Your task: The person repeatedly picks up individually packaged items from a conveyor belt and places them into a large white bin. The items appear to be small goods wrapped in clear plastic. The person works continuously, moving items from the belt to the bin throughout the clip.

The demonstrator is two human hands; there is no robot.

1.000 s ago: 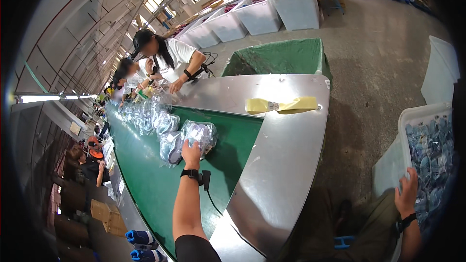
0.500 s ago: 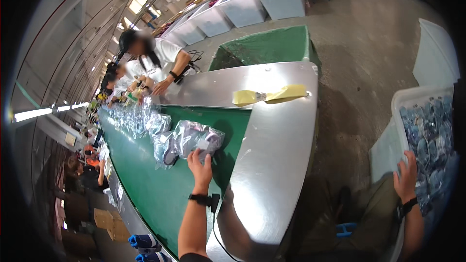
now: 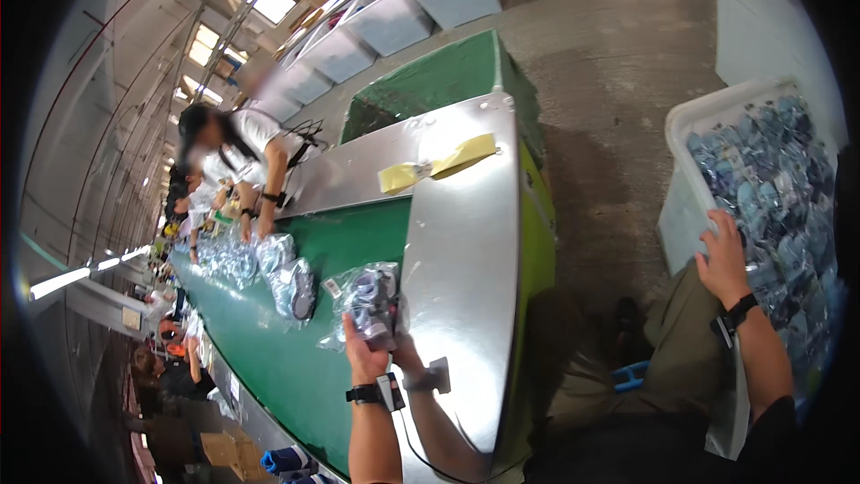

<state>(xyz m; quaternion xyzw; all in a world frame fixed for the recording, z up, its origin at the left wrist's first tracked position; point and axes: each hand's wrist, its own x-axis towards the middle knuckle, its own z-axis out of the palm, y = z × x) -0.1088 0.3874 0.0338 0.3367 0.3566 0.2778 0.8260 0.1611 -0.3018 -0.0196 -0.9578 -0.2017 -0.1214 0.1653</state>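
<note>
My left hand (image 3: 365,354) is closed on a clear plastic bag with a pair of grey-purple shoes (image 3: 374,298) in it, at the corner where the green belt (image 3: 269,341) meets the metal edge. The bag hides part of my fingers. Out to the right, my right hand (image 3: 724,260) curls over the rim of a white bin (image 3: 685,152). Many bagged blue-grey shoes (image 3: 761,161) fill that bin. Another bagged pair of shoes (image 3: 294,291) lies farther along the belt, short of a row of clear bags (image 3: 228,255).
A metal ledge (image 3: 461,242) with yellow tape (image 3: 439,164) borders the belt. Behind it stands a green bin (image 3: 430,81). A co-worker (image 3: 246,148) reaches over the belt at the far left. White bins (image 3: 452,0) line the back, and cardboard boxes (image 3: 233,454) sit at lower left.
My left hand has taken hold of the nearer bagged shoes and drawn them toward the metal edge, apart from the other pair. The view has swung right; my right hand stays at the bin's rim.
</note>
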